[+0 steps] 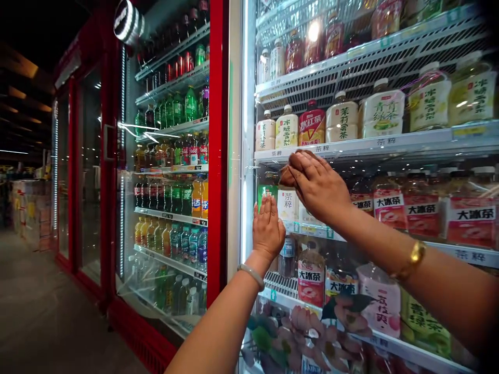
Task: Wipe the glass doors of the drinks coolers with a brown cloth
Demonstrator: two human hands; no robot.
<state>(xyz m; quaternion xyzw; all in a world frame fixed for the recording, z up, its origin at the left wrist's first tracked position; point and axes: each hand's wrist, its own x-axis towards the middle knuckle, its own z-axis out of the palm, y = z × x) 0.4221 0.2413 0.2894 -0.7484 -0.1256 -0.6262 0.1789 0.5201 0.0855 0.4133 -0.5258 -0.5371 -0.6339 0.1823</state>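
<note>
A brown cloth (288, 176) is bunched under my right hand (319, 184), whose palm bears on it at the glass door (268, 171) of a lit drinks fridge. Part of the cloth shows past the fingertips and the rest is hidden by the hand. Lower and to the left, my left hand (268, 223) holds nothing; its fingers are stretched upward, flat at the same glass. Behind the pane, close to the hands, stand a red-labelled tea bottle (312, 124) and a white-labelled carton or bottle (287, 201).
On the left stands a red-framed fridge (218, 156) with rows of bottles and cans. Farther off is another red cabinet (86, 182). Pinkish leaves (307, 332) show across the lower glass; I cannot tell if they are a decal. Grey floor (74, 322) runs along the left.
</note>
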